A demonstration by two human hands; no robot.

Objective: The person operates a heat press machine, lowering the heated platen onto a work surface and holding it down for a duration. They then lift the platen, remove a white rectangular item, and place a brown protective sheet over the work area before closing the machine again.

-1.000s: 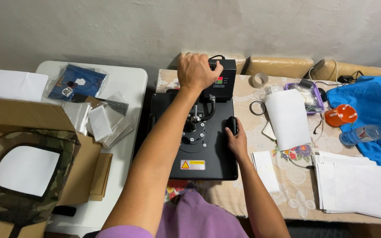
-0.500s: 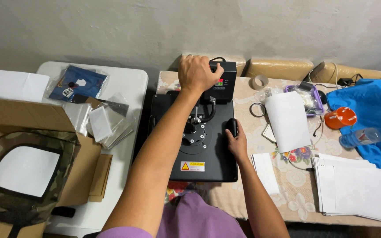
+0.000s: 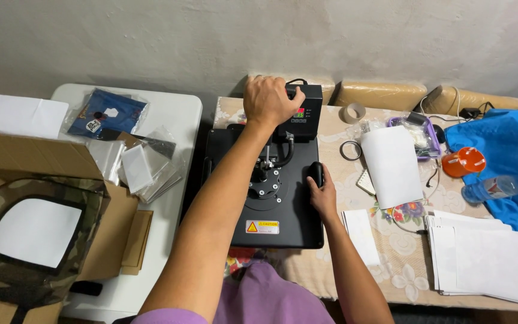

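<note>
Flat and black, heat press (image 3: 265, 198) on the patterned tablecloth (image 3: 391, 252), under both hands. Round hub with bolts at the centre of its top plate, yellow warning sticker near the front edge. Left hand (image 3: 269, 101) curled over the control box (image 3: 303, 111), fingertips at its top beside the lit red display. Right hand (image 3: 322, 195) wrapped around the black handle knob (image 3: 315, 173), fingers closed on it.

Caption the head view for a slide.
Left hand on the heat press control box; right hand grips its handle.
</note>
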